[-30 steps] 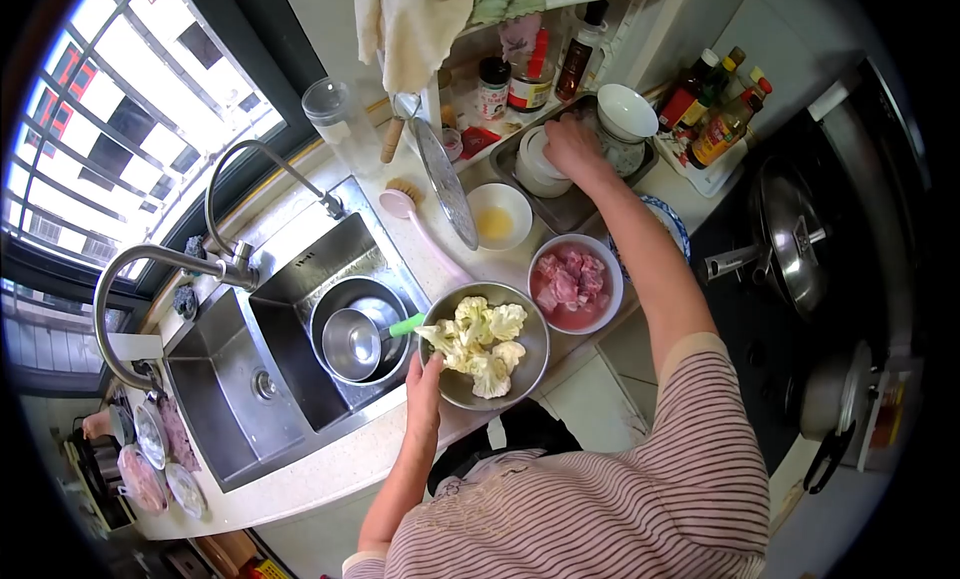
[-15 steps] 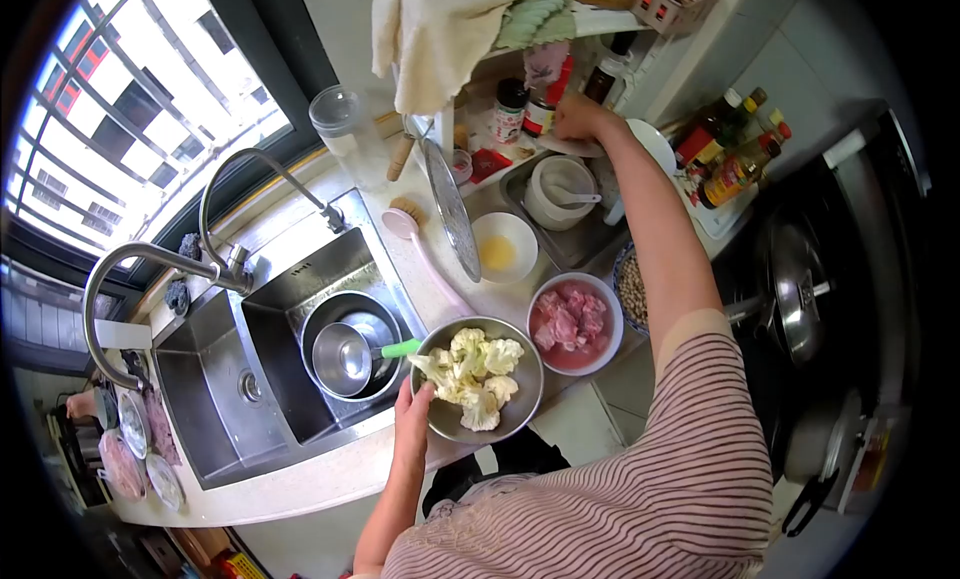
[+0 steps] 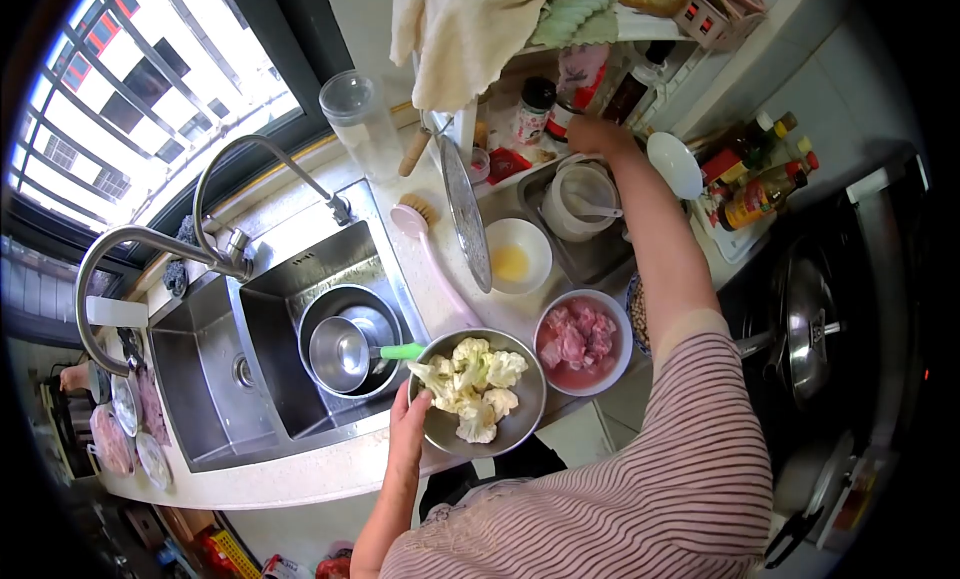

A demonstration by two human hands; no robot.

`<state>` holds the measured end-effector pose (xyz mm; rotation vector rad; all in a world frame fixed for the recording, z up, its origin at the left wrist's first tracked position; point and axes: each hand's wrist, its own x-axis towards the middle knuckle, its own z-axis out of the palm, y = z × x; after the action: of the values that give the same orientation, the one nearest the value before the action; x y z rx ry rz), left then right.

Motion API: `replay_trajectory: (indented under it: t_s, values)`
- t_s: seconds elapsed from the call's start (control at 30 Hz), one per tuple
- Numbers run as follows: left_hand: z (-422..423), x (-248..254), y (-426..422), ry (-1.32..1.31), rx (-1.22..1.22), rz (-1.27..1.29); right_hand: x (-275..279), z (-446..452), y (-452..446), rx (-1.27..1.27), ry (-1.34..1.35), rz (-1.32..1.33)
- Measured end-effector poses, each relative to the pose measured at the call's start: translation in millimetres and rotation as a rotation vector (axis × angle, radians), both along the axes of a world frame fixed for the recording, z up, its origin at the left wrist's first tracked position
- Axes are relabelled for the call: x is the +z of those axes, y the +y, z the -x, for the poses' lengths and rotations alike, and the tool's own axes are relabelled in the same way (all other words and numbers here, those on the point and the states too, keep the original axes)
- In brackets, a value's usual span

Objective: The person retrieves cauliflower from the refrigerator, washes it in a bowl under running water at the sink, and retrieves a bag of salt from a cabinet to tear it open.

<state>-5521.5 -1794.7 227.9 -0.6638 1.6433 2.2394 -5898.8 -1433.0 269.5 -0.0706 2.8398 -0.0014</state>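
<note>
My left hand point(image 3: 409, 419) grips the near-left rim of a steel bowl point(image 3: 534, 411) holding pale cauliflower pieces point(image 3: 472, 384). My right hand point(image 3: 600, 137) reaches over the back of a metal tray, beside the white jar point(image 3: 578, 204) with a white spoon in it; its fingers are mostly hidden, and what they hold is unclear. A bowl of raw meat in pinkish liquid point(image 3: 582, 341) stands right of the cauliflower. Behind it is a white bowl with yellow liquid point(image 3: 515, 259).
A double sink point(image 3: 245, 369) at left contains a pot and a green-handled ladle point(image 3: 340, 356). A pink brush point(image 3: 430, 249) and an upright glass lid point(image 3: 465, 214) stand near the bowls. Sauce bottles point(image 3: 755, 194) are at right, beside the stove with a lidded pan point(image 3: 805, 324).
My right hand has lifted from the white jar toward the shelf, then come slightly down beside the jar, which is now uncovered. My left hand keeps its grip on the steel bowl.
</note>
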Motion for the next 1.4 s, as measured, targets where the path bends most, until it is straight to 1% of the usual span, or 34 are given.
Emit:
replay_trajectory:
  t_s: [0.03, 0.13, 0.23, 0.33, 0.43, 0.53, 0.67, 0.77, 0.87, 0.97, 1.07, 1.17, 1.27, 1.37, 1.4]
  values:
    - [1, 0, 0, 0.006, -0.005, 0.007, -5, 2, 5, 0.008, 0.056, -0.002]
    - [0, -6, -3, 0.021, -0.035, 0.023, 41, -58, -19, -0.009, 0.354, 0.022]
    - [0, -6, -3, 0.029, -0.055, 0.034, 44, -118, -26, 0.029, 0.454, -0.152]
    - [1, -6, -4, 0.033, -0.059, 0.047, 42, -158, -26, 0.009, 0.307, -0.187]
    - [2, -1, -3, 0.034, -0.066, 0.060, 23, -166, -19, -0.062, 0.336, -0.091]
    - [2, -3, -4, 0.033, -0.061, 0.063, 13, -169, -22, -0.164, 0.349, 0.064]
    - [1, -2, -2, 0.016, -0.054, 0.064, 5, -170, -32, -0.290, 0.344, 0.362]
    - [1, -1, -2, 0.028, -0.048, 0.068, 4, -169, -25, -0.257, 0.320, 0.427]
    - [2, 1, 0, 0.032, -0.053, 0.078, 23, -163, -18, -0.063, 0.396, 0.219]
    - [1, 4, 0, 0.050, -0.052, 0.083, 34, -157, -13, 0.185, 0.502, 0.068]
    - [1, 0, -1, 0.059, -0.041, 0.076, 23, -151, -8, 0.275, 0.439, 0.008]
    - [0, -2, 1, 0.056, -0.024, 0.080, 24, -152, -8, 0.096, 0.332, 0.261]
    - [1, -2, 2, 0.044, -0.018, 0.081, 14, -153, -10, -0.107, 0.400, 0.454]
    - [1, -6, 1, 0.040, -0.010, 0.060, -13, -145, -9, -0.293, 0.498, 0.502]
    - [1, -8, 0, 0.042, -0.008, 0.059, -21, -144, -10, -0.392, 0.498, 0.575]
